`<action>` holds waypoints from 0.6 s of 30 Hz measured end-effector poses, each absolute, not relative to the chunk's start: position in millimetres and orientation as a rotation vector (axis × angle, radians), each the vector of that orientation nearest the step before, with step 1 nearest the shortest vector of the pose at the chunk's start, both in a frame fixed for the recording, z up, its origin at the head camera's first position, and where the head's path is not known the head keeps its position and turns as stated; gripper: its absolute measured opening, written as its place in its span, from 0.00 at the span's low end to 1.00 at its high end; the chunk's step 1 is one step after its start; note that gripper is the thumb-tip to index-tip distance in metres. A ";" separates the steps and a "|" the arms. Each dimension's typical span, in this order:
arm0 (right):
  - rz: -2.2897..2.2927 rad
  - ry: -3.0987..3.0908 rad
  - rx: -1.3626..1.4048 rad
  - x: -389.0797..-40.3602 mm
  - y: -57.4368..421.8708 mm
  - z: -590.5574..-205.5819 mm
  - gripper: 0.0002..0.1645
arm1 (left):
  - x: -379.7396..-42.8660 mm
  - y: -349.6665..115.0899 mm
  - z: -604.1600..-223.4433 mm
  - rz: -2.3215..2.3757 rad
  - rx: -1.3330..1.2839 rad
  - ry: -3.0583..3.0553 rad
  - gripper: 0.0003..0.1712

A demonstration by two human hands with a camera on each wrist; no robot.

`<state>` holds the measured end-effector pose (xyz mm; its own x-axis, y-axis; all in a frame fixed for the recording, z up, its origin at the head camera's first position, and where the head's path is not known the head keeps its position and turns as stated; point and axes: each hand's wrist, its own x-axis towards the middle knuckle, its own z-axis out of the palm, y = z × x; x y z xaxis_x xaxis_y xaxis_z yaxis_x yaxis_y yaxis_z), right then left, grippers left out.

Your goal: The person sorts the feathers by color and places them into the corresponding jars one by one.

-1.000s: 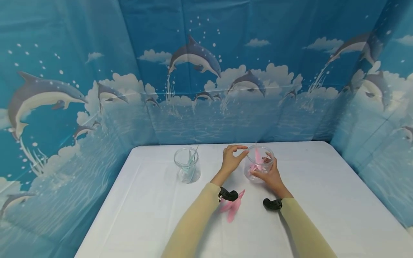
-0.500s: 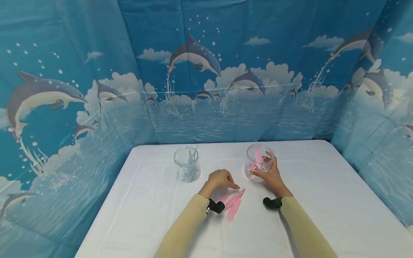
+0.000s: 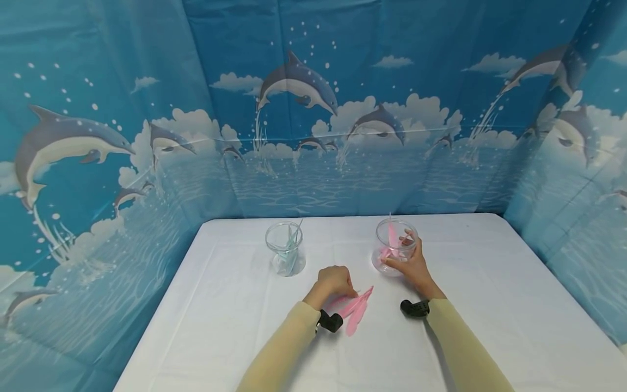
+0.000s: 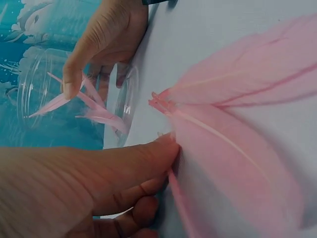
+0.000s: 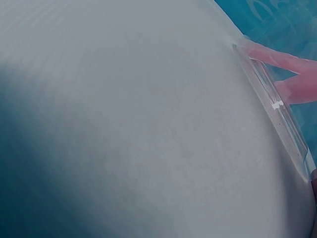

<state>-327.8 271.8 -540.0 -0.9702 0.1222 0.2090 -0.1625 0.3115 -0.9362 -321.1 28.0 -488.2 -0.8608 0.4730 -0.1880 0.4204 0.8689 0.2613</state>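
Several pink feathers (image 3: 356,313) lie fanned out on the white table, their quill ends gathered together. My left hand (image 3: 335,282) is down at these ends; in the left wrist view its thumb and forefinger pinch the quill of one narrow pink feather (image 4: 181,201), beside two broader ones (image 4: 242,158). My right hand (image 3: 415,270) holds a clear glass jar (image 3: 380,268) upright by its side, thumb at the front and fingers around the far right. Inside that jar stand a few pink feathers (image 3: 392,239). Only the jar's base and some pink show in the right wrist view.
A second clear jar (image 3: 281,269) with pale blue-green feathers (image 3: 290,245) stands to the left at the back of the table (image 3: 220,326). A blue dolphin-print curtain (image 3: 313,179) hangs behind and along both sides.
My left hand has come from the jar's rim down and toward me to the pink feathers, and its fingers have closed on one quill. My right hand has stayed on the jar.
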 end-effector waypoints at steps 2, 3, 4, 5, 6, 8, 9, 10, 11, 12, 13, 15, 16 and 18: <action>1.712 -2.330 0.041 -327.6 271.1 -539.5 0.62 | -320.3 27.5 -488.1 0.309 0.697 2.780 0.11; 1.712 -2.326 0.043 -327.7 270.9 -539.3 0.62 | -320.1 26.8 -488.1 0.319 0.705 2.772 0.12; 1.713 -2.324 0.049 -327.6 270.6 -539.0 0.62 | -320.0 26.0 -487.9 0.345 0.712 2.762 0.13; 1.714 -2.325 0.052 -327.7 270.5 -538.7 0.62 | -320.1 25.0 -487.4 0.390 0.718 2.750 0.14; 1.716 -2.328 0.057 -327.7 270.3 -538.3 0.62 | -320.6 24.0 -486.4 0.440 0.720 2.736 0.15; 1.720 -2.327 0.061 -327.1 269.7 -536.3 0.61 | -322.8 22.1 -482.9 0.589 0.730 2.700 0.15; 1.723 -2.325 0.063 -326.4 269.2 -534.6 0.61 | -325.0 21.7 -481.3 0.685 0.736 2.678 0.15; 1.723 -2.324 0.070 -324.5 267.8 -530.9 0.61 | -327.2 21.8 -477.7 0.794 0.744 2.653 0.13; 1.726 -2.323 0.071 -323.0 266.8 -528.0 0.61 | -329.8 22.3 -473.6 0.901 0.751 2.629 0.13; 1.725 -2.321 0.076 -320.7 265.3 -524.0 0.60 | -332.8 23.0 -469.4 1.003 0.761 2.602 0.12; 1.727 -2.315 0.080 -318.5 264.1 -520.6 0.60 | -336.0 24.4 -465.5 1.110 0.772 2.576 0.12; 1.732 -2.306 0.087 -315.4 263.1 -516.3 0.60 | -342.2 28.2 -456.4 1.320 0.785 2.511 0.12; 1.735 -2.306 0.089 -315.3 263.4 -516.2 0.60 | -345.3 30.8 -451.1 1.419 0.789 2.478 0.13; 1.731 -2.310 0.090 -317.6 265.9 -521.2 0.61 | -351.7 37.4 -442.3 1.600 0.787 2.408 0.13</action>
<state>-317.6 265.9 -521.2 -0.9662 0.1009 0.2373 -0.1994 0.2912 -0.9356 -351.7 37.4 -442.3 -0.8524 0.4970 0.1626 0.3424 0.2955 0.8919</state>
